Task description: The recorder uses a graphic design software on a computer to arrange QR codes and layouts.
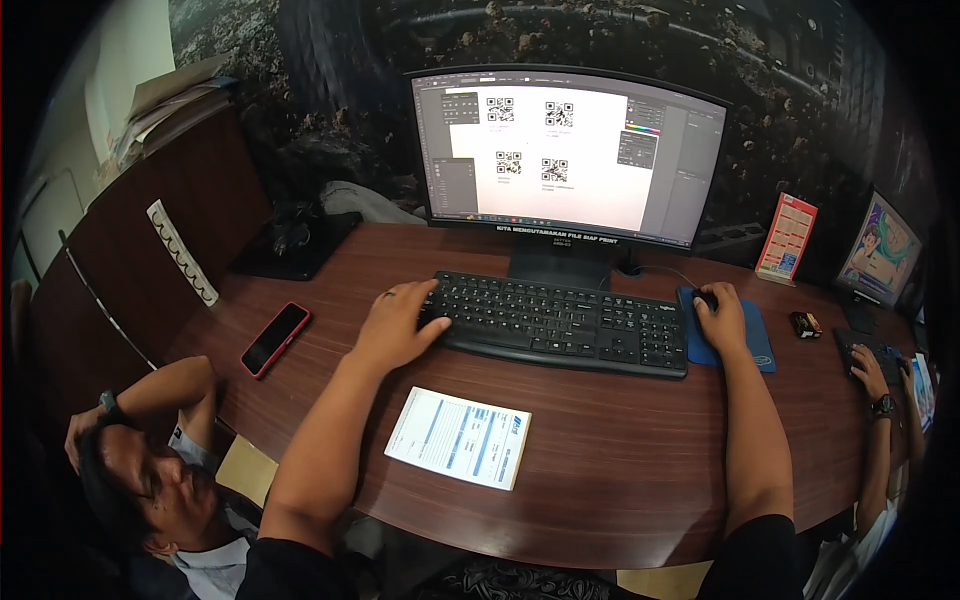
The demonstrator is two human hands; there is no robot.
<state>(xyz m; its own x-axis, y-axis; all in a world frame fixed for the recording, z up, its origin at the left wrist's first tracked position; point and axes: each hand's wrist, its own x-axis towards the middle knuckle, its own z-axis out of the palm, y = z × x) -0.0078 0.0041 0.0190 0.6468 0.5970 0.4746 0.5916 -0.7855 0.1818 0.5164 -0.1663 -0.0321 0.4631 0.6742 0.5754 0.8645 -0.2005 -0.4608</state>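
My left hand [400, 325] rests at the left end of a black keyboard [560, 325], its fingers over the edge keys and the thumb stretched apart. At the keyboard's right, my right hand [722, 318] is wrapped over a dark mouse [705, 299], which it mostly covers. The mouse is on a blue mouse pad [757, 345]. Behind the keyboard a wide monitor [570, 150] displays several square black-and-white codes on a white page, with dark tool panels around it. Below the keyboard lies a pad of printed forms [458, 437], white with blue bands.
A phone in a red case [275, 340] lies on the left of the brown desk [610, 450]. A person [165, 480] sits at the lower left. At right are a red desk calendar [787, 238], a small dark box [805, 325], another monitor [880, 250] and another person's hands [868, 370] at a keyboard.
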